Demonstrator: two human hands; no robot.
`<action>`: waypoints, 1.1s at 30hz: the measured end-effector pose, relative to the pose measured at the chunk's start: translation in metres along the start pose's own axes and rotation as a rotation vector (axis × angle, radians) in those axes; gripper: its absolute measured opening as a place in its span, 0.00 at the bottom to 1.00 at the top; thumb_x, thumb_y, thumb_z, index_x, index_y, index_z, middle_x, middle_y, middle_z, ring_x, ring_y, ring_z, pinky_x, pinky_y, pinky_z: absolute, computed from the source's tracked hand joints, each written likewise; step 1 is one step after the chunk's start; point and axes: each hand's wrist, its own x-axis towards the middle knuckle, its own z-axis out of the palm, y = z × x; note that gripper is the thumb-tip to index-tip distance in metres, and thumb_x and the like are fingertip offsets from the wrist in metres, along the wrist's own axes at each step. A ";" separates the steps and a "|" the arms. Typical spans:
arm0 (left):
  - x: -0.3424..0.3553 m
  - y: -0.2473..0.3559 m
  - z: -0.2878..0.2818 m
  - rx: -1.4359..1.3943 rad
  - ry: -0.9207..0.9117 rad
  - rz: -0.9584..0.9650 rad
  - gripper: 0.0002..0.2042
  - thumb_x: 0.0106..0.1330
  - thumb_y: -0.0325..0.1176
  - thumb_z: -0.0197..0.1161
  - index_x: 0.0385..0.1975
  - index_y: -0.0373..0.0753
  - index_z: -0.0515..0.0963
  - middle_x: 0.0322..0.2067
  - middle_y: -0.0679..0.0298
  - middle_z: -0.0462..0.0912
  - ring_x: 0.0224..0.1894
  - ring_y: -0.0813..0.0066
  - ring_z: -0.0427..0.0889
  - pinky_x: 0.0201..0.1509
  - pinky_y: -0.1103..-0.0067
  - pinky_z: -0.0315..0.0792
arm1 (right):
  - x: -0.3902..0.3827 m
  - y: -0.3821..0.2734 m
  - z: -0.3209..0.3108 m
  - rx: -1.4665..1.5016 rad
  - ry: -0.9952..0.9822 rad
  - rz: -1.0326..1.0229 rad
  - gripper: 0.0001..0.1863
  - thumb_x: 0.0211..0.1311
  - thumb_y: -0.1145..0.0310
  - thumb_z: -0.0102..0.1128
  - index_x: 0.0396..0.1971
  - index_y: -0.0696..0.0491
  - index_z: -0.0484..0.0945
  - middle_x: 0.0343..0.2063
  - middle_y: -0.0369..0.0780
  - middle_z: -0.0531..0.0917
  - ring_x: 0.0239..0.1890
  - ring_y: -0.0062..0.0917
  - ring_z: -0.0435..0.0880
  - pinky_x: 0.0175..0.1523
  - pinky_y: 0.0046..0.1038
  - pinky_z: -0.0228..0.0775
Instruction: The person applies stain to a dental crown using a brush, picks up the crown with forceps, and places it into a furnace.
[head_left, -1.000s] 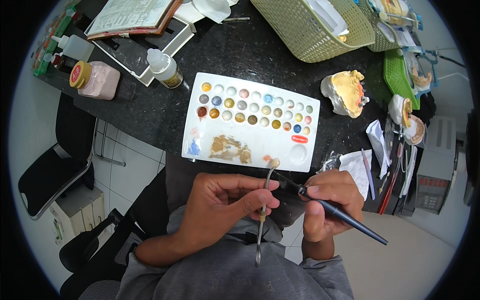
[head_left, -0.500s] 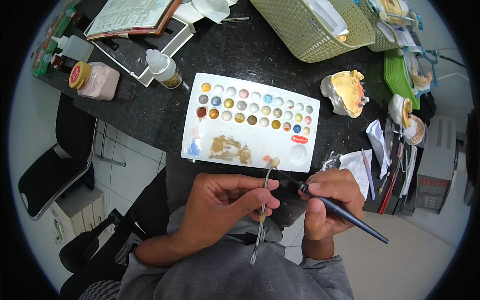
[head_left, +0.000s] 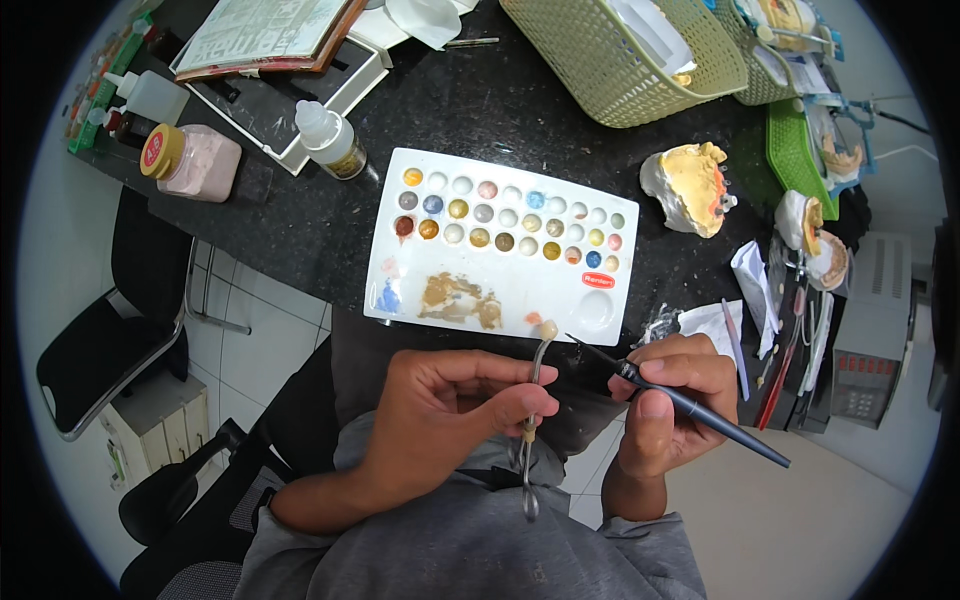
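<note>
Small tooth-coloured crown [head_left: 547, 329] held on the tip of metal forceps [head_left: 532, 420], just off the near edge of the dark worktop [head_left: 500, 110]

The left hand [head_left: 440, 420] is clenched around the forceps, thumb and fingers pinching the shaft, the handle loop hanging down over the grey shirt. The right hand [head_left: 665, 400] grasps a fine dark brush [head_left: 690, 405] like a pen, its tip pointing toward the crown and close to it. Just beyond, near the worktop's front edge, lies a white palette [head_left: 500, 290] with rows of small colour wells and brown smears. A yellow dental cast [head_left: 690, 185] sits toward the right edge, a green basket [head_left: 620, 50] at the far edge, a small dropper bottle [head_left: 330, 140] and a pink jar [head_left: 190, 160] toward the left
</note>
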 end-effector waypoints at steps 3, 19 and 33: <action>0.000 -0.005 0.000 0.071 0.022 0.048 0.08 0.60 0.21 0.65 0.38 0.26 0.80 0.32 0.52 0.84 0.33 0.72 0.85 0.35 0.83 0.81 | 0.000 0.002 -0.001 0.002 -0.016 -0.048 0.06 0.50 0.77 0.60 0.27 0.62 0.75 0.19 0.44 0.80 0.18 0.24 0.78 0.22 0.19 0.70; 0.000 -0.006 0.002 0.149 0.041 0.101 0.08 0.57 0.18 0.66 0.36 0.24 0.79 0.35 0.50 0.84 0.38 0.67 0.86 0.42 0.79 0.82 | 0.000 0.000 0.002 0.020 -0.058 -0.003 0.06 0.45 0.78 0.61 0.26 0.62 0.77 0.19 0.44 0.80 0.18 0.25 0.80 0.22 0.20 0.71; 0.000 0.002 0.000 0.010 0.002 -0.020 0.10 0.63 0.25 0.63 0.42 0.27 0.79 0.30 0.53 0.85 0.32 0.73 0.85 0.34 0.83 0.80 | -0.001 0.002 -0.009 0.057 -0.098 -0.019 0.07 0.51 0.74 0.62 0.30 0.60 0.78 0.22 0.44 0.80 0.21 0.25 0.79 0.25 0.19 0.70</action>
